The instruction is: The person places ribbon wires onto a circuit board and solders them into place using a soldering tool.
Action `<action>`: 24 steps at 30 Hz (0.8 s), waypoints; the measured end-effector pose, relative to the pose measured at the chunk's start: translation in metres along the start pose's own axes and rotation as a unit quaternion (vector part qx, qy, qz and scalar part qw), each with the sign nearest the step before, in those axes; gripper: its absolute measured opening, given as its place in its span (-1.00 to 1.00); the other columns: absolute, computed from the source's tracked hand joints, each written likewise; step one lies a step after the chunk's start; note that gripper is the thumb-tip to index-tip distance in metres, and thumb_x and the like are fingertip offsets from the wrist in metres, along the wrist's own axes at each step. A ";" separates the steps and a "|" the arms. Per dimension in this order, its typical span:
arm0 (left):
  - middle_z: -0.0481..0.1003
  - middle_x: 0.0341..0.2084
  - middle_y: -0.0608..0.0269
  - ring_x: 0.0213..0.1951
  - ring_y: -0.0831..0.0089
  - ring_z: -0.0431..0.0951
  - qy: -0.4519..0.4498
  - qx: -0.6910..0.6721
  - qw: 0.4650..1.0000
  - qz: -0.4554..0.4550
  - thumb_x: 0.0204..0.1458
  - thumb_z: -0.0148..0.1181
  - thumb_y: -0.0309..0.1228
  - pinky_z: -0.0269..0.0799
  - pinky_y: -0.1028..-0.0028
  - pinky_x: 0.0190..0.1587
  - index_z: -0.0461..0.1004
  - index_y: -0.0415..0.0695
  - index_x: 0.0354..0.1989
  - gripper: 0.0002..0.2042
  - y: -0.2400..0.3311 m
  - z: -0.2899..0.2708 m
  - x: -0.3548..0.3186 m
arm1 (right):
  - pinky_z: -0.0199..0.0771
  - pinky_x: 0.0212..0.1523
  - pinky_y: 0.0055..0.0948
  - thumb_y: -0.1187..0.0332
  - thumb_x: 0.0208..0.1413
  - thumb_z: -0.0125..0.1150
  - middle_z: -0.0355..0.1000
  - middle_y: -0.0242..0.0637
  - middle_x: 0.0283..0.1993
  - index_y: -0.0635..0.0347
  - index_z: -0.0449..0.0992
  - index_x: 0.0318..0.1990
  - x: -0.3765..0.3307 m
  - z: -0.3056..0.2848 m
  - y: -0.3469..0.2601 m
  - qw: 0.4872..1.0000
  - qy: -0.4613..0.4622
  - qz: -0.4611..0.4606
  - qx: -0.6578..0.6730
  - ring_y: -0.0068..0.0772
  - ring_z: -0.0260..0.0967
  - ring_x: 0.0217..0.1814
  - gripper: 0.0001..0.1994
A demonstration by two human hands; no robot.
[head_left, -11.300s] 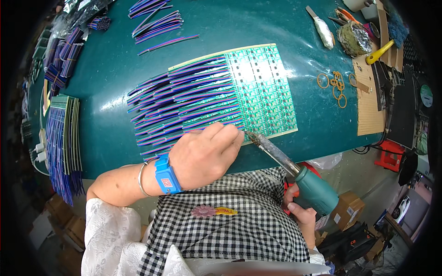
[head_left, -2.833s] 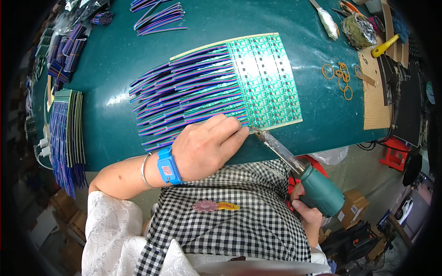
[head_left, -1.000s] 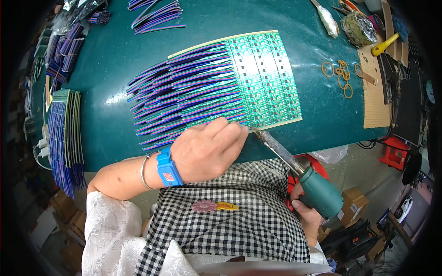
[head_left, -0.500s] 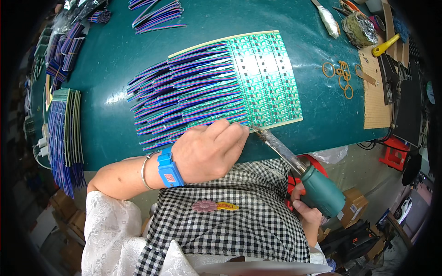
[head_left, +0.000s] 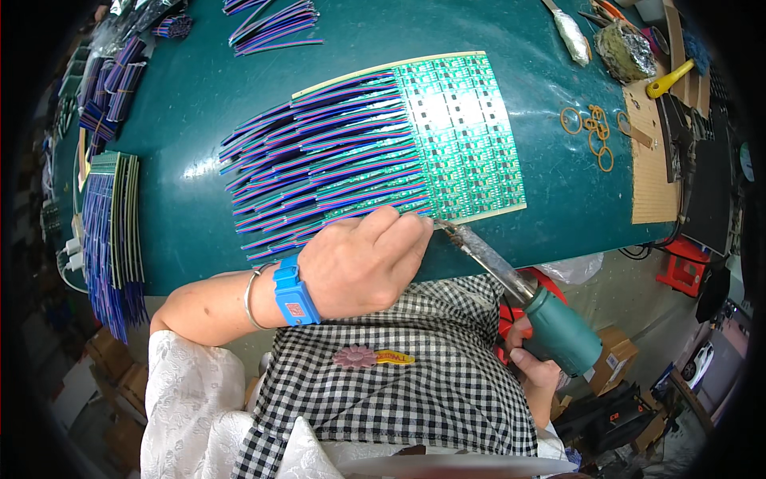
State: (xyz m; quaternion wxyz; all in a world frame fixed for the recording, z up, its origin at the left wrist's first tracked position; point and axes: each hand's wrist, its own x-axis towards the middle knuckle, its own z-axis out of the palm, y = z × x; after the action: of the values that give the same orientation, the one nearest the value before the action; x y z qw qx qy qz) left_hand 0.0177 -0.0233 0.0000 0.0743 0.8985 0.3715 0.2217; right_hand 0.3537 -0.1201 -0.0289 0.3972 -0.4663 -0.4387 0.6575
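Note:
A panel of green circuit boards (head_left: 463,132) lies on the table, with rows of thin multicoloured ribbon wires (head_left: 319,152) running left from it. My left hand (head_left: 363,263) is closed in a pinch at the panel's near edge, beside the nearest wires; its fingers hide what lies between them. From below the table edge, my right hand (head_left: 533,369) grips a soldering iron (head_left: 562,331) with a thick green handle and a metal barrel. The iron's tip reaches the near edge of the panel, right beside my left fingertips. A blue strap (head_left: 295,295) circles my left wrist.
Wired panels (head_left: 116,227) stand stacked at the left edge, with wire bundles (head_left: 112,100) behind. Loose wires (head_left: 275,28) lie at the back. Rubber bands (head_left: 597,132), cardboard (head_left: 653,176) and a yellow-handled tool (head_left: 669,80) are at right. A red stool (head_left: 682,263) stands below.
The soldering iron's handle has shifted slightly to the right. My left hand and the panel stay almost where they were.

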 end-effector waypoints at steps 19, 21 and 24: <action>0.40 -0.37 0.15 -0.51 0.42 0.39 0.001 -0.007 1.000 -0.001 -0.26 0.19 -0.55 0.32 0.48 -0.62 0.53 -0.42 -0.10 -0.57 -0.001 -0.001 0.000 | 0.23 -0.48 -0.53 0.60 -0.22 0.32 0.38 -0.30 -0.48 0.50 0.44 0.04 0.012 0.012 -0.025 0.998 0.001 0.031 0.052 -0.50 0.27 -0.52 -0.47; 0.40 -0.37 0.15 -0.51 0.42 0.39 0.000 -0.007 1.000 -0.003 -0.26 0.19 -0.55 0.32 0.48 -0.62 0.52 -0.42 -0.10 -0.57 -0.001 0.000 -0.001 | 0.24 -0.47 -0.52 0.60 -0.20 0.32 0.38 -0.25 -0.45 0.50 0.44 0.05 0.013 0.014 -0.027 0.994 0.015 0.020 0.102 -0.49 0.27 -0.51 -0.47; 0.40 -0.36 0.15 -0.51 0.42 0.39 -0.002 -0.008 1.000 -0.003 -0.26 0.19 -0.55 0.33 0.48 -0.61 0.52 -0.42 -0.11 -0.57 -0.001 0.000 -0.002 | 0.24 -0.46 -0.52 0.60 -0.18 0.32 0.39 -0.22 -0.42 0.50 0.44 0.07 0.013 0.015 -0.026 0.995 0.014 0.009 0.099 -0.48 0.26 -0.51 -0.47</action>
State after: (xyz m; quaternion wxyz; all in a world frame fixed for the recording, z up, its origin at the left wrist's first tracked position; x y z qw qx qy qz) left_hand 0.0159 -0.0243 -0.0015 0.0828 0.8971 0.3726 0.2225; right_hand 0.3391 -0.1030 -0.0047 0.4419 -0.4377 -0.3614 0.6946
